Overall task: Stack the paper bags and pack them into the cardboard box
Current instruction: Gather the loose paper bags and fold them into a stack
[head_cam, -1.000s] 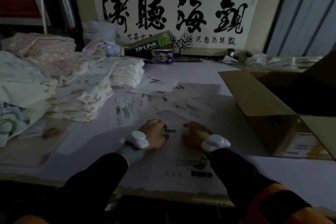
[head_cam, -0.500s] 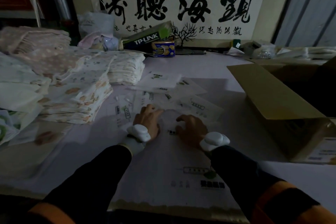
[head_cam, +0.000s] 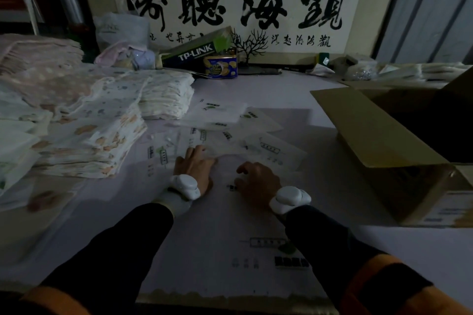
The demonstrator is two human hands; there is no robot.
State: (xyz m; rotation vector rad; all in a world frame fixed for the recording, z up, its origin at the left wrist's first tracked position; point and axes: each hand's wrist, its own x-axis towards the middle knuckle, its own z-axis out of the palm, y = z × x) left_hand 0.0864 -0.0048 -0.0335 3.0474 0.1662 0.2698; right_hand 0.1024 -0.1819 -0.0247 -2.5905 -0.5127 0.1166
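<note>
Our left hand (head_cam: 195, 170) lies spread and our right hand (head_cam: 256, 181) curled, both pressing the paper bags (head_cam: 225, 133) scattered mid-frame; the cardboard box (head_cam: 399, 151) gapes at right; we judge loose bags may slide apart, spoiling the stack.

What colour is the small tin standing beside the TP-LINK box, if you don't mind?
The small tin is blue with yellow print, seen in the head view.

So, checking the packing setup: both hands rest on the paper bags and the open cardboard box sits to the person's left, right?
Not quite. The head view shows the cardboard box on the person's right. Both the left hand and right hand do rest on the paper bags.
</note>
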